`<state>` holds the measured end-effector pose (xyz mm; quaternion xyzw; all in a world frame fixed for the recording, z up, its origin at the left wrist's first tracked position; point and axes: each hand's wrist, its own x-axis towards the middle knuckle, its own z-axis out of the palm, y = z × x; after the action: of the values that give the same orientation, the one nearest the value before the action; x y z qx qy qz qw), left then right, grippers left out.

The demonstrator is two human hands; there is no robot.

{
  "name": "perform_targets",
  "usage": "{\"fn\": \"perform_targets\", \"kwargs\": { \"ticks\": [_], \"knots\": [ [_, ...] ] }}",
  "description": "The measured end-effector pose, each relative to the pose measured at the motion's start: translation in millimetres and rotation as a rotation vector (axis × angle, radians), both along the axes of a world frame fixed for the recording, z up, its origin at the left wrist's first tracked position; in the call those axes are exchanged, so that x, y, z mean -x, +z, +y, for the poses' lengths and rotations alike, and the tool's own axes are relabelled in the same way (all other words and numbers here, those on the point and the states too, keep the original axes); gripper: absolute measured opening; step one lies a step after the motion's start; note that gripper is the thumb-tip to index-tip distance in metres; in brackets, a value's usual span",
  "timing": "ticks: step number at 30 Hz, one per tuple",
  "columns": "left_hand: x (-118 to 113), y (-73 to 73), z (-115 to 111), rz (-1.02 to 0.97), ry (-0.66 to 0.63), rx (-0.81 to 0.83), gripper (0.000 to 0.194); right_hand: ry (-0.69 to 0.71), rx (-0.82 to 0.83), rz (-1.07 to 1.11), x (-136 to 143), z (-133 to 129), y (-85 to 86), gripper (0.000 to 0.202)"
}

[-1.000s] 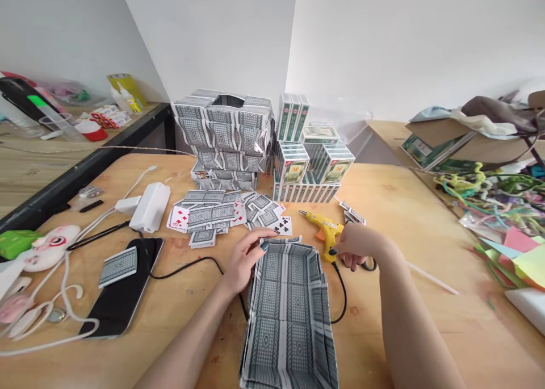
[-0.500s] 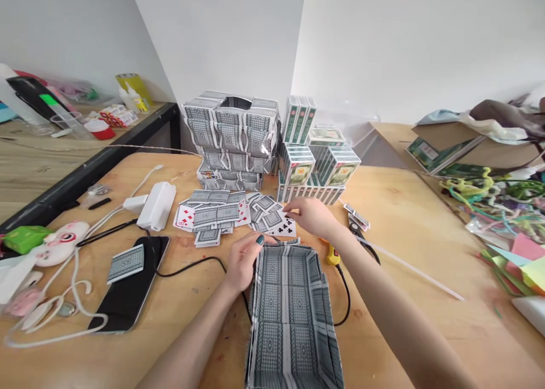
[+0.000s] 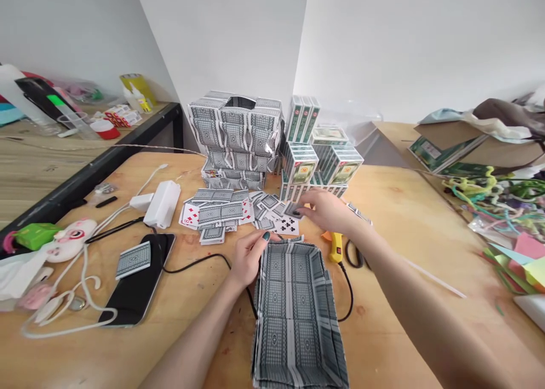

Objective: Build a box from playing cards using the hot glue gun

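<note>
Bright, diffuse light leaves faint, soft shadows around the left hand (image 3: 247, 259). The right wall (image 3: 417, 54), beyond the right hand (image 3: 321, 210), looks palest. Glare flecks the card-covered structure (image 3: 238, 134) beyond both hands. The right hand's card (image 3: 293, 209) is blurred; wide-angle distortion stretches the carton (image 3: 481, 142) farther right.

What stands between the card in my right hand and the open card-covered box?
One face-up clubs card lies flat between the card in the right hand and the box; nothing upright visibly blocks that gap. The left hand is at the box's far-left corner.
</note>
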<state>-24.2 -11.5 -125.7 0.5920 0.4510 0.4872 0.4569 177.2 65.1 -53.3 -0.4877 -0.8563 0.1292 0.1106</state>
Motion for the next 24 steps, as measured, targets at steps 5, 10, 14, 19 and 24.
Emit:
{"fn": "perform_targets", "kwargs": {
  "ticks": [5,10,14,19,24],
  "knots": [
    [-2,-4.5,1,0.023,0.046,0.05,0.028,-0.107,0.232,0.265,-31,-44,9.5,0.026],
    [-4,-2.1,1,0.021,0.054,0.025,0.026,-0.145,0.198,0.229,-39,-70,-0.9,0.03],
    [-3,-1.8,1,0.023,0.053,0.029,0.026,-0.163,0.193,0.194,-43,-69,-5.7,0.031],
    [-3,-5.9,2,0.035,0.052,0.048,0.027,-0.147,0.212,0.2,-42,-65,-5.0,0.032],
    [-3,-5.8,2,-0.004,0.041,0.044,0.026,-0.159,0.238,0.169,-41,-62,-5.1,0.032]
  ]
}}
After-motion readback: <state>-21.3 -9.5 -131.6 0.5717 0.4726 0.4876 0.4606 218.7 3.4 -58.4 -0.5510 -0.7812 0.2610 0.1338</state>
